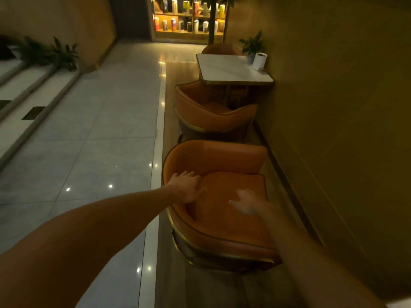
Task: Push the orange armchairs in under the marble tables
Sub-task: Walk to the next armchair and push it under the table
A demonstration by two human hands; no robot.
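An orange armchair [224, 218] with a gold base rim stands closest to me, its seat facing me. My left hand [186, 187] lies flat on its left armrest, fingers spread. My right hand [246, 202] is blurred and hovers open over the seat cushion. Back to back with it, a second orange armchair [211, 116] sits at a white marble table [231, 70] with its seat partly beneath the top. A third orange armchair [222, 49] shows beyond the table's far edge.
A yellow wall [333, 107] runs along the right of the chairs. A white cylinder [259, 61] and a potted plant [252, 46] stand on the table. Glossy tiled floor [93, 134] lies left, with steps and plants; a lit bookshelf [189, 16] stands beyond.
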